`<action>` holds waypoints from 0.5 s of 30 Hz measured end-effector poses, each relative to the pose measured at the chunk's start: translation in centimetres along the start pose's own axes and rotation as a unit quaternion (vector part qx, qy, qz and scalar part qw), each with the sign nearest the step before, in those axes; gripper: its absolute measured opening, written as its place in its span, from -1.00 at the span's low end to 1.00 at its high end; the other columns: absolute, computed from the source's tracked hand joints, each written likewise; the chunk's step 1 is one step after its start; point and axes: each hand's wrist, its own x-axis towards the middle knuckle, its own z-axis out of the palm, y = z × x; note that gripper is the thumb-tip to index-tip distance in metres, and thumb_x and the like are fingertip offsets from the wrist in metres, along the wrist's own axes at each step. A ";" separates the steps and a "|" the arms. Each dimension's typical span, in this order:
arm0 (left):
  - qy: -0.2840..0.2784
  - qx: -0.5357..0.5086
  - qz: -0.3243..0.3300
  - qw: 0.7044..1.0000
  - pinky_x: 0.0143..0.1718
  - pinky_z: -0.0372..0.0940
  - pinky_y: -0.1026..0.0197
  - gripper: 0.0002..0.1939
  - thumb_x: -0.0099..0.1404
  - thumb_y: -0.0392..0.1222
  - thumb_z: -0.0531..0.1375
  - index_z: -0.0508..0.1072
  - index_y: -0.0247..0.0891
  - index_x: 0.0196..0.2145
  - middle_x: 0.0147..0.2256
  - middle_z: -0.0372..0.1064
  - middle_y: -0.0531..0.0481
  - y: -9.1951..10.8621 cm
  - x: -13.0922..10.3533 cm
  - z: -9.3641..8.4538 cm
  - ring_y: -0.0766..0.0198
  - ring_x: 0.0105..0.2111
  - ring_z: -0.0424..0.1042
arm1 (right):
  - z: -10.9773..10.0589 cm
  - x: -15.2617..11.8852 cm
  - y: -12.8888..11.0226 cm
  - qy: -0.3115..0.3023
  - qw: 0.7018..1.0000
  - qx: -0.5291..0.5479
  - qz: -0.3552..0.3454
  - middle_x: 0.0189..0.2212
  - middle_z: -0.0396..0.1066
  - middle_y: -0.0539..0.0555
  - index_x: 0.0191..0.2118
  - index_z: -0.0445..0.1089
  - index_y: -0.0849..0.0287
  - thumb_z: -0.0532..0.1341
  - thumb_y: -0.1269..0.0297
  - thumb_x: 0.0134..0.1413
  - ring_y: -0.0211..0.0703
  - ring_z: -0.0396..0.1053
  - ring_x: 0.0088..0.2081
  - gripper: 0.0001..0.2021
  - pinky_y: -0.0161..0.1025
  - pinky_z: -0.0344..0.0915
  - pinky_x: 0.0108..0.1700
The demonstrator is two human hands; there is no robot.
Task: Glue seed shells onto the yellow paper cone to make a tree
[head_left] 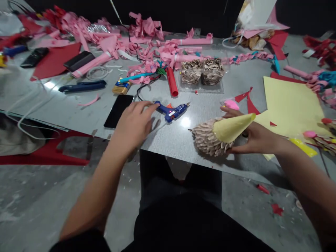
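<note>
A blue glue gun (pixel 172 112) lies on the grey table, its nozzle toward the upper right. My left hand (pixel 136 122) is just left of its handle, fingers apart, with nothing visible in them. Beneath that hand's wrist side lies a black phone (pixel 119 111). At the right, my right hand (pixel 252 134) is wrapped round the far side of a scaly, beige cone-shaped piece (pixel 211 138). A pale yellow paper cone (pixel 232 128) sits on this piece, its tip pointing up and right. Some fingers of my right hand are hidden behind both.
A clear tray (pixel 223 87) holds beige flakes behind the glue gun. Nearby are a red tube (pixel 172 82), a gold-and-blue box (pixel 121 86) and a dark blue cutter (pixel 82 86). Pink paper scraps (pixel 149 28) lie along the back; yellow sheets (pixel 291 101) lie right. White cables loop at left.
</note>
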 end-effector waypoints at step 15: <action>-0.077 -0.040 0.165 0.982 0.06 0.50 0.15 -0.52 0.39 -0.23 0.20 0.53 -0.21 0.23 0.13 0.38 -0.08 -4.3 9.9 2.4 0.10 0.04 0.50 | 3.1 -1.2 -1.8 0.160 0.981 -0.077 0.078 0.56 0.36 0.29 0.59 0.25 -0.08 0.73 -0.24 -0.14 0.53 0.36 0.55 0.22 0.52 0.32 0.59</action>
